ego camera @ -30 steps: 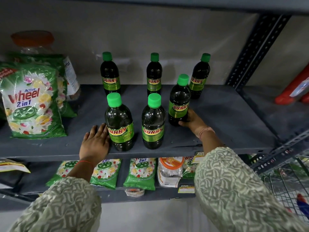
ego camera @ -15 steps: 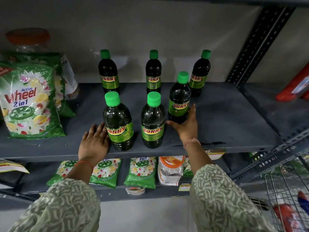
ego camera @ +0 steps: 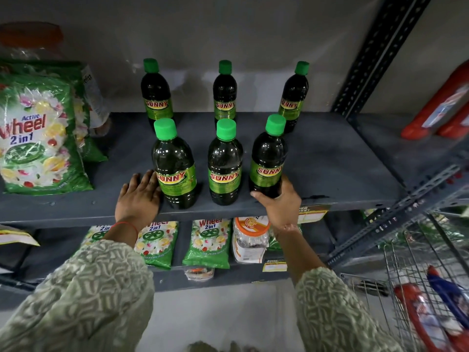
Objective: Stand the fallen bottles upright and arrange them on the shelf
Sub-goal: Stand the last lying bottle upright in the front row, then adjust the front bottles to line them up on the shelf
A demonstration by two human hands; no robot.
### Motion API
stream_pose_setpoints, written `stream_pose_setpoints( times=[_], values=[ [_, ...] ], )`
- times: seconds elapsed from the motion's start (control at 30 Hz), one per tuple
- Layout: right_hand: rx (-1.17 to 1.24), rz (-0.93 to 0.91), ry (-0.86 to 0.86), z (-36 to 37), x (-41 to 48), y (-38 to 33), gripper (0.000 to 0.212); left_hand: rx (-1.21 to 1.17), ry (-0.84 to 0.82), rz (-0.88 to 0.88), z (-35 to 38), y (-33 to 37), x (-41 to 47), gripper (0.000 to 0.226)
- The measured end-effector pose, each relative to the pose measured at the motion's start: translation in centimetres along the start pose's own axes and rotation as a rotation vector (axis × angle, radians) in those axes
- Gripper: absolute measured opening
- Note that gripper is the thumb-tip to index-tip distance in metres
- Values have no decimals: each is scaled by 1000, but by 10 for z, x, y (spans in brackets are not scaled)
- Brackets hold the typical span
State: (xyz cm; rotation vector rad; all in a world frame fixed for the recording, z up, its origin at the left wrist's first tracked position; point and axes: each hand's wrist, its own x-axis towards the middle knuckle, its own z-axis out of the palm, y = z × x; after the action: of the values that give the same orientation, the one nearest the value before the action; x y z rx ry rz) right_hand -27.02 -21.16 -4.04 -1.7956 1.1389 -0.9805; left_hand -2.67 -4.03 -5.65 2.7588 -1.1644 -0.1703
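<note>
head view: six bottles stand upright on the grey shelf (ego camera: 330, 168), three at the back and three in front (all with green caps). the right hand (ego camera: 280, 207) grips the base of the front right bottle (ego camera: 267, 161), near the shelf's front edge. the left hand (ego camera: 139, 196) lies flat and open on the shelf, touching the front left bottle (ego camera: 175, 168). the front middle bottle (ego camera: 224, 163) stands between them. a detergent bag (ego camera: 38, 138) leans at the left.

**Where everything sits around the front middle bottle**

We've got the front middle bottle (ego camera: 224, 163) on the shelf (ego camera: 330, 161): one bottle left (ego camera: 174, 163), one right (ego camera: 268, 158), three behind (ego camera: 224, 91), and the detergent bag (ego camera: 38, 138) far left.
</note>
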Motion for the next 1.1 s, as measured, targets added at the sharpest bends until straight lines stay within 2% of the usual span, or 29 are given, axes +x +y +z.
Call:
stream_pose_setpoints(
  times=[0.2, 0.3, 0.37, 0.43, 0.47, 0.5, 0.57, 0.63, 0.7, 0.83, 0.97, 1.1],
  values=[
    [21, 23, 12, -4, -12, 1, 57, -14, 10, 0, 3, -1, 3, 53],
    [3, 19, -10, -6, -14, 3, 62, -197, 46, -30, 1, -2, 4, 49],
    [16, 47, -77, -9, -15, 7, 89, -523, 265, -185, -5, 2, -11, 40],
    [96, 90, -154, -14, -18, 8, 117, -707, 592, -303, -11, 18, -48, 43],
    [129, 91, -177, -16, -17, 8, 122, -733, 659, -272, -12, 34, -72, 46],
    [140, 88, -188, -17, -15, 6, 123, -759, 643, -191, -11, 54, -94, 49],
    [103, 65, -204, -18, -9, 3, 115, -816, 444, -44, 6, 94, -116, 58],
    [41, 31, -205, -18, -7, -3, 91, -922, 281, -15, 15, 131, -116, 68],
    [-8, -3, -175, -17, -6, -4, 75, -1037, 298, -70, 17, 155, -101, 77],
    [-23, -40, -176, -18, -2, 0, 67, -1062, 384, -202, 17, 174, -68, 84],
    [-20, -24, -189, -33, 5, 12, 68, -980, 445, -251, 18, 178, -57, 70],
    [-20, -24, -129, -73, 20, 33, 64, -909, 443, -208, 24, 182, -61, 62]
  ],
)
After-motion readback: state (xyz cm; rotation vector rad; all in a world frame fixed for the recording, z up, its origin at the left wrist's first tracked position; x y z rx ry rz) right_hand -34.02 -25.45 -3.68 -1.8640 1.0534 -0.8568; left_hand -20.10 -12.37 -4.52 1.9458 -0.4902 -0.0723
